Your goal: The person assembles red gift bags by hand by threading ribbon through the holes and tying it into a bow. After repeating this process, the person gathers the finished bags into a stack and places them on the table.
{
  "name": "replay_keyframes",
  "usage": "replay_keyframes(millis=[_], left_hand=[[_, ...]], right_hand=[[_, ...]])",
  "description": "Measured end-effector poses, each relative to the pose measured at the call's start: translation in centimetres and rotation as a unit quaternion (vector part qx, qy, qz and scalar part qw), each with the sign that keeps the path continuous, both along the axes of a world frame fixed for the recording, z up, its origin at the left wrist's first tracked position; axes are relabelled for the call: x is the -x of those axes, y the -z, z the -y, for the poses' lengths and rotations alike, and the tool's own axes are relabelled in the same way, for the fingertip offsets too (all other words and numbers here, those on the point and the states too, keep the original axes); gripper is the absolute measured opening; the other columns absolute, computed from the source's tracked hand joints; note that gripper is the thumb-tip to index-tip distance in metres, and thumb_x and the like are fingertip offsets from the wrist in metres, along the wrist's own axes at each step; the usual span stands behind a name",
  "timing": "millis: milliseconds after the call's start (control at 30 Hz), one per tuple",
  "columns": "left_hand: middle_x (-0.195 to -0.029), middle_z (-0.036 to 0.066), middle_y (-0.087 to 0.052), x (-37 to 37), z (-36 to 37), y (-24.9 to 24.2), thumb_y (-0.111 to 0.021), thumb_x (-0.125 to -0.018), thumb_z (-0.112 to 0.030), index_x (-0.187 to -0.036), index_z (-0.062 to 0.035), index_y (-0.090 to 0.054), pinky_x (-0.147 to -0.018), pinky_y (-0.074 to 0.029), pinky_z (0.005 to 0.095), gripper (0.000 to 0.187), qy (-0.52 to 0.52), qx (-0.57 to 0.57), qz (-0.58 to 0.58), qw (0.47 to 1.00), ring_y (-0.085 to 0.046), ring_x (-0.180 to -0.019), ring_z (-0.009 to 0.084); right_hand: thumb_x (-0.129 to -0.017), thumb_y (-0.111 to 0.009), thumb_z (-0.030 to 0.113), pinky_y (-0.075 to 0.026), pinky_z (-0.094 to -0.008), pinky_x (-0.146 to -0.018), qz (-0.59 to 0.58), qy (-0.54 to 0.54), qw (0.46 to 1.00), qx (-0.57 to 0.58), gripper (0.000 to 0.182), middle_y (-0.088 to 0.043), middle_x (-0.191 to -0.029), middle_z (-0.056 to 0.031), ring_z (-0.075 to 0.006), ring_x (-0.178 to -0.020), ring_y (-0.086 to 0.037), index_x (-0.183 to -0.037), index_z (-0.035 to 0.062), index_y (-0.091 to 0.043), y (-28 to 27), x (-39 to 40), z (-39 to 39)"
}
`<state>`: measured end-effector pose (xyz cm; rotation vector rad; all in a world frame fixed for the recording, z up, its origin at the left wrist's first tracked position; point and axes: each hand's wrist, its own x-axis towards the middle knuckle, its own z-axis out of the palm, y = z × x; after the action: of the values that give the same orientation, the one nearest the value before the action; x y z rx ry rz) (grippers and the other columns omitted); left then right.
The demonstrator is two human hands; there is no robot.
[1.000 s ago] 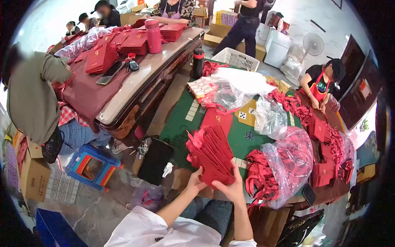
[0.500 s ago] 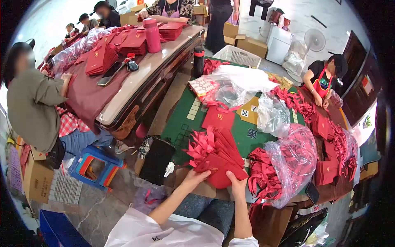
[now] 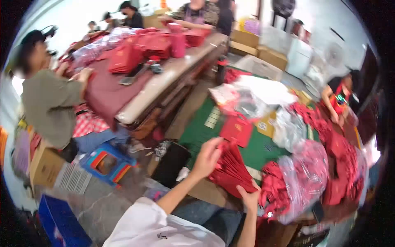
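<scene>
A fanned stack of red paper bags [image 3: 233, 168] is tilted between my two hands above the near edge of the green table. My left hand [image 3: 208, 157] is closed at the upper left end of the stack, where the ribbon handles were visible before; motion blur softens its fingers. Gripping the lower right corner is my right hand [image 3: 249, 196], thumb on the near face. Just beyond the stack, a single red bag [image 3: 237, 131] with a gold mark lies flat on the green table top [image 3: 196, 136]. Right of my hands sits a clear plastic bag [image 3: 306, 173] full of red ribbons.
Several red bags [image 3: 337, 164] and ribbons cover the right side. A brown-covered table [image 3: 105, 90] carries stacks of red bags and a pink bottle [image 3: 177, 41]. Co-workers sit around, one in a green shirt [image 3: 51, 109]. A blue stool [image 3: 108, 162] stands on the floor.
My left hand has moved up from the stack's lower left edge to its ribbon end. The stack is tilted differently, and the whole view has shifted. My right hand keeps its hold.
</scene>
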<state>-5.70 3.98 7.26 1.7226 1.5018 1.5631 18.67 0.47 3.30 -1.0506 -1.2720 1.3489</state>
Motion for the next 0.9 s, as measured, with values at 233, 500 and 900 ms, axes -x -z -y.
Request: replay_keyframes(millis=[233,500,900], left_hand=[[-0.145,0.01,-0.046,0.0,-3.1,3.5,-0.044,-0.106,-0.03,-0.15,-0.0047,-0.035,-0.114,-0.03,0.0348,0.051,0.197,0.117,0.136,0.964,-0.042,-0.134,0.0194],[-0.145,0.009,-0.043,0.6,-2.6,2.8,-0.046,-0.105,-0.032,-0.152,-0.0067,-0.031,-0.115,-0.026,0.0351,0.055,0.284,0.113,0.112,0.946,-0.038,-0.134,0.0191],[-0.149,0.013,-0.037,-0.2,-1.3,2.0,-0.047,-0.103,-0.032,-0.154,-0.0097,-0.025,-0.119,-0.016,0.0405,0.06,0.277,0.197,0.022,0.94,-0.029,-0.141,0.0263]], right_hand=[[-0.072,-0.076,-0.005,-0.051,-0.031,-0.089,0.028,0.033,0.998,-0.042,0.048,-0.07,-0.104,-0.0091,-0.0169,-0.094,-0.065,-0.117,-0.0062,-0.062,1.0,0.0,-0.4],[-0.067,-0.081,-0.003,-0.051,-0.0323,-0.091,-0.019,0.029,0.999,-0.008,0.054,-0.069,-0.106,-0.008,-0.0175,-0.094,-0.065,-0.118,-0.0043,-0.062,1.8,-0.4,-0.6],[-0.067,-0.088,0.001,-0.046,-0.0351,-0.101,-0.025,0.096,0.994,-0.047,0.074,-0.059,-0.122,-0.0085,-0.0186,-0.111,-0.058,-0.129,-0.0001,-0.047,2.8,0.9,0.9]])
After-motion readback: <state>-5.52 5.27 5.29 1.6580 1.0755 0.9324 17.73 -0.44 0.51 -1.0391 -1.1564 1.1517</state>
